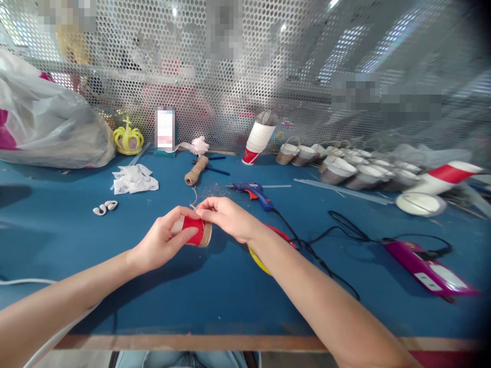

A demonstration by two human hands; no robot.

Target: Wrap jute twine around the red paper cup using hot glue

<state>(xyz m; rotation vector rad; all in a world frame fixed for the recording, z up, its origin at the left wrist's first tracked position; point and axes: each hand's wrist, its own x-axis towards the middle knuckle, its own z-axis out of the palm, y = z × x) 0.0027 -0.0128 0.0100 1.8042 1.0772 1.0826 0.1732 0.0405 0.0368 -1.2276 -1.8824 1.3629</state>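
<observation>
My left hand [164, 237] is wrapped around a red and white paper cup [196, 236] that lies on its side above the table. Brown twine is wound around the cup's end on the right. At the upper edge of that end, my right hand [220, 214] pinches the twine [194, 197] between thumb and fingers. From there the strand runs back to a twine spool [196, 171] on the blue table. A blue hot glue gun [253, 193] lies just beyond my right hand.
Behind my right forearm is a red and yellow ring [259, 259]. A purple power strip [431, 268] with black cords lies at right. Stacked paper cups [261, 135], several twine-wrapped cups [337, 169], white scraps [134, 179], earbuds [105, 207] and a plastic bag [49, 117] line the table before a perforated panel.
</observation>
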